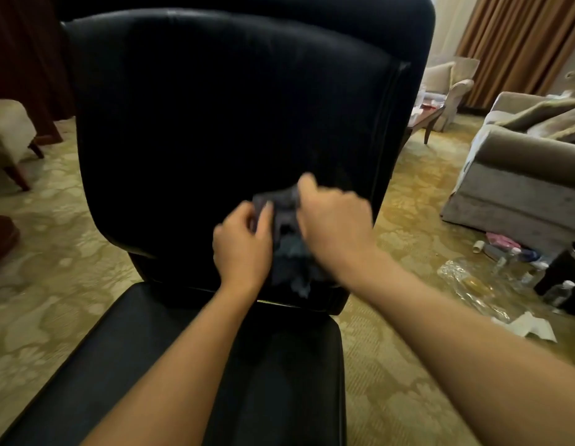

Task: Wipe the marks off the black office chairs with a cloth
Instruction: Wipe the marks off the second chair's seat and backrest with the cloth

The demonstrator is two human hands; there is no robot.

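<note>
Showing a soft, limp dark grey cloth (287, 239) bunched low against the backrest of the black leather office chair (215, 123): it was gripped by the left hand (244, 243) and right hand (336, 220), fingers curled; a light fabric, judged best held gathered.

— What's the chair (215, 123) made of?
— Black leather or something like it, smooth with a dull sheen, stitched seams along the edge above the grip.
— And the cloth (287, 239) in the grip?
— Soft dark fabric, matt and crumpled.
— Below?
— A carpet (405, 397), patterned, low pile, matt.
</note>
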